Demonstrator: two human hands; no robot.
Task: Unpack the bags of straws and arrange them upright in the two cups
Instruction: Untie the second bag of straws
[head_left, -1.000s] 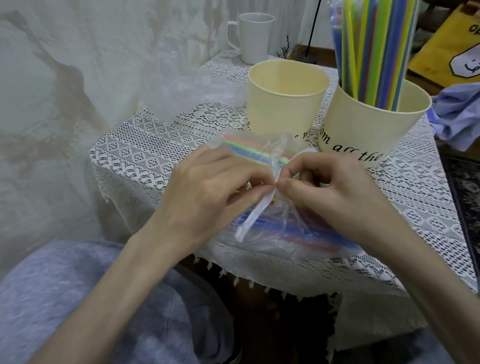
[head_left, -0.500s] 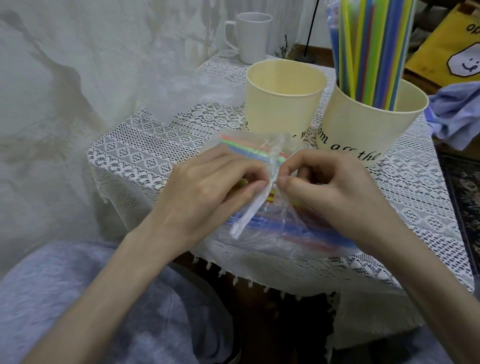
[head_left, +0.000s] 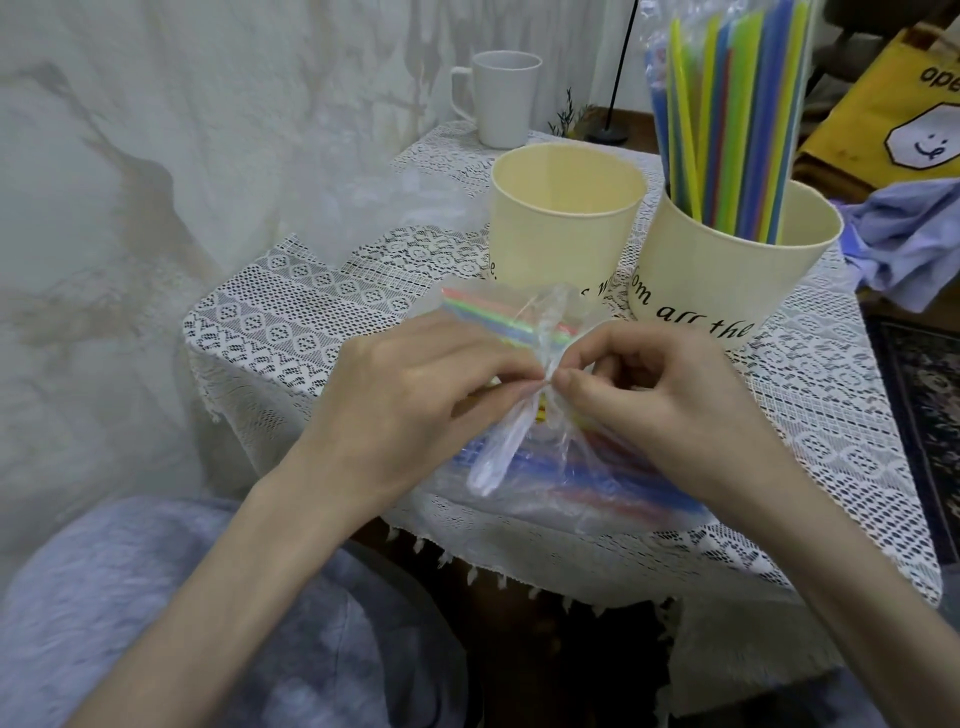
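Straw bag (head_left: 571, 478), light, limp and slippery film, is pinched at its knot by left hand (head_left: 415, 400) and right hand (head_left: 654, 405); best gripped there.

Left hand (head_left: 415, 395) and right hand (head_left: 660, 400): bare, no rings or watch visible. Forearms uncovered, no sleeves. Grey-lilac soft fabric garment (head_left: 156, 613) over lap, lower left of frame.

Glossy clear plastic bag (head_left: 561, 467), white lace tablecloth (head_left: 311, 322), matt, perhaps paper, cups (head_left: 566, 228).

knotted bag neck (head_left: 545, 358) perhaps drawn slightly tighter, nothing else shifted
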